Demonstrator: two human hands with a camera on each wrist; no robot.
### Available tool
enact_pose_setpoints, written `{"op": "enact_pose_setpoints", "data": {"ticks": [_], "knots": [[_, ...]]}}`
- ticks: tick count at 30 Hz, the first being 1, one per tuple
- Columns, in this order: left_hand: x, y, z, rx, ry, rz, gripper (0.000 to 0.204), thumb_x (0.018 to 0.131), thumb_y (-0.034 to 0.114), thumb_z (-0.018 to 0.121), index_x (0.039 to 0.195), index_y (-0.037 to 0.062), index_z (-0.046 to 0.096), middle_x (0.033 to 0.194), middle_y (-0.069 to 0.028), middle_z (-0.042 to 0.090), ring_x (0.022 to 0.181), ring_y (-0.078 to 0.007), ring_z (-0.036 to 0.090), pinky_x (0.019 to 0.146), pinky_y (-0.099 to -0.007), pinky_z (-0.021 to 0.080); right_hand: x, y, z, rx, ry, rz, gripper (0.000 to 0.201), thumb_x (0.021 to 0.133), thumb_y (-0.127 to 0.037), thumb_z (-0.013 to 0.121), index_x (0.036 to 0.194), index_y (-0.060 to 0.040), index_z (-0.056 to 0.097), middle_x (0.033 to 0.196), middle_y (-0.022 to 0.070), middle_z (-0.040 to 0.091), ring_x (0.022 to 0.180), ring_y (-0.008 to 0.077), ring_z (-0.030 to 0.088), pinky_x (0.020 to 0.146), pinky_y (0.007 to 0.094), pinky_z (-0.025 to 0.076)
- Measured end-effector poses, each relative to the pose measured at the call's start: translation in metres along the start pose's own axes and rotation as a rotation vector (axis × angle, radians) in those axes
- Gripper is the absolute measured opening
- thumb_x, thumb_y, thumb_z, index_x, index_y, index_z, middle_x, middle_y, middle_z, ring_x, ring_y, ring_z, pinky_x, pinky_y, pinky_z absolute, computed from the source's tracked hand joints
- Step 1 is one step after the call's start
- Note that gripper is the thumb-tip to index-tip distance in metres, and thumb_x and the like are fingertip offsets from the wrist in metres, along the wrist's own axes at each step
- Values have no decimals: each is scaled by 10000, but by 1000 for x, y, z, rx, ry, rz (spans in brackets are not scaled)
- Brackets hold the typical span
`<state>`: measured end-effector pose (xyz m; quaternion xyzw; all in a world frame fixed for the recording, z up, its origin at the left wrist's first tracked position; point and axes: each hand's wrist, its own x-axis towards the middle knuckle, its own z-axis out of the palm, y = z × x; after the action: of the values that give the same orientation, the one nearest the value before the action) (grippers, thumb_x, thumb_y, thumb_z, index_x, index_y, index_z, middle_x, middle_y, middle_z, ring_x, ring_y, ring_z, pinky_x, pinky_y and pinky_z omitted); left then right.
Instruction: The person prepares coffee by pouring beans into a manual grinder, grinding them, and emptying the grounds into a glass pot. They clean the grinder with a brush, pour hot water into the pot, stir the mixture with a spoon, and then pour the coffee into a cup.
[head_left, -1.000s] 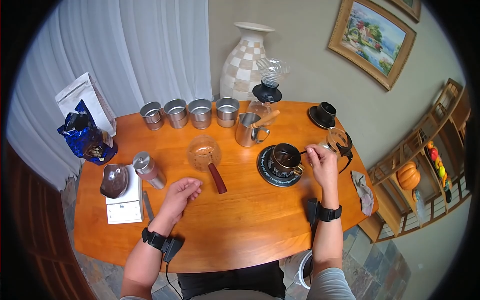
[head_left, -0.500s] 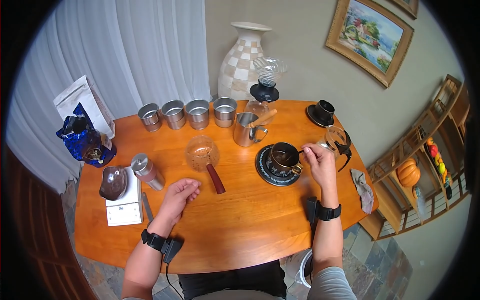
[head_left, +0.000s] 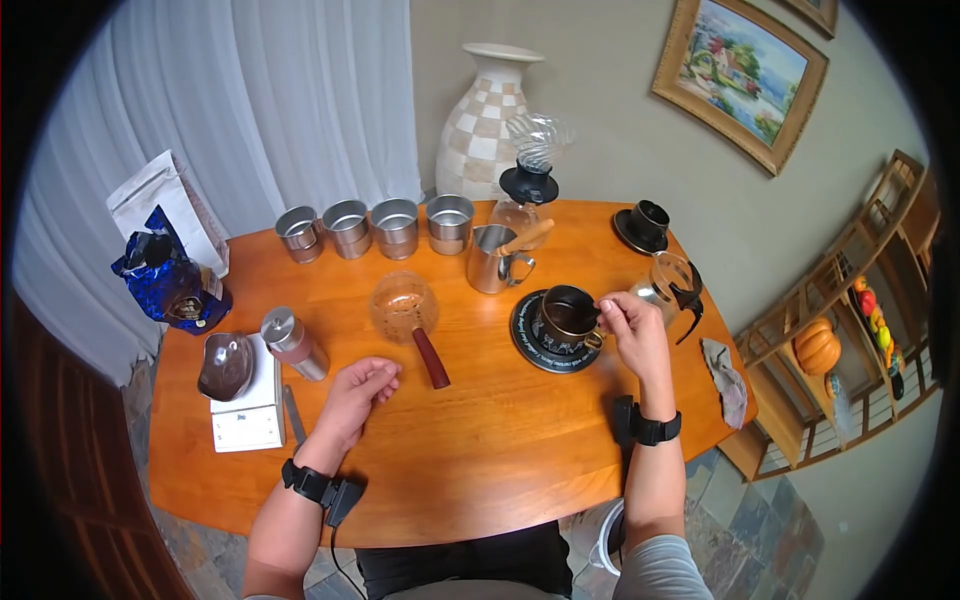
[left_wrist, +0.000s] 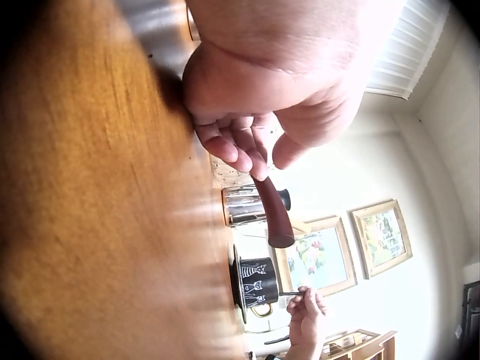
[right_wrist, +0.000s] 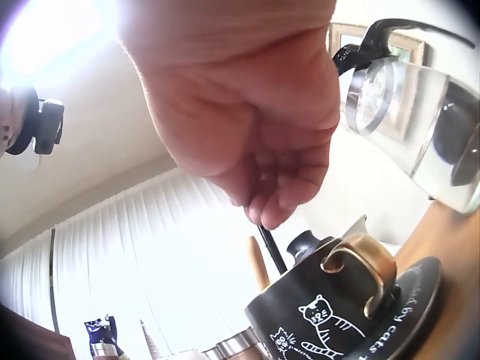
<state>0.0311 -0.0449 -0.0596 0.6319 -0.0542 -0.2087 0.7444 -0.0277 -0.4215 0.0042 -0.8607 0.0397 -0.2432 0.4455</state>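
Note:
My right hand [head_left: 637,330] pinches a thin black spoon handle [right_wrist: 271,251] between thumb and fingertips, just right of a black cup [right_wrist: 315,315]. The handle's lower end is hidden inside the cup. White cats decorate the cup, which has a gold handle and stands on a lettered black saucer [head_left: 527,345] with dark liquid inside. My left hand [head_left: 352,395] hovers low at the table's left front, fingers loosely curled around nothing. Beyond it lies a round clear glass vessel [head_left: 403,306] with a red-brown handle [head_left: 432,360].
Metal cups [head_left: 397,230] line the back, beside a steel pitcher [head_left: 490,265] and a glass dripper [head_left: 540,145]. A glass pot [head_left: 670,270] stands behind my right hand. At left are a grinder [head_left: 290,345], scale [head_left: 250,428] and blue bag [head_left: 170,285]. A cloth [head_left: 725,385] lies at right.
My right hand has shifted slightly left, closer over the cup, with the spoon handle still pinched. The left hand has barely moved, and the view has shifted a little.

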Motion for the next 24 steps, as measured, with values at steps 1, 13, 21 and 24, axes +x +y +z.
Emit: {"op": "enact_pose_setpoints", "data": {"ticks": [1,13,21,24], "knots": [[0,0,0,2,-2,0,172,954,196,614,998,35,654,808,16,619,726,-64,523,674,-199,407,0,1,2,1,2,1,185,944,-120,598,936,51,670,751,106,652,670,157,632,617,284,497],[0,1,1,12,-7,8,163,960,182,598,995,34,654,813,13,617,729,-65,520,678,-203,409,2,4,-2,-121,146,-79,143,908,-77,631,938,48,694,745,118,672,635,164,652,603,278,512],[-1,2,2,17,3,10,172,959,207,603,974,41,644,779,24,607,718,-61,533,666,-193,399,0,0,2,8,-8,-28,145,926,-71,606,960,46,686,794,101,669,676,145,647,635,260,520],[0,1,2,13,1,11,170,961,205,600,972,41,644,779,23,606,717,-60,531,665,-192,398,1,1,-2,-17,59,5,158,920,-94,623,933,50,686,755,102,661,667,145,640,620,271,508]]}}
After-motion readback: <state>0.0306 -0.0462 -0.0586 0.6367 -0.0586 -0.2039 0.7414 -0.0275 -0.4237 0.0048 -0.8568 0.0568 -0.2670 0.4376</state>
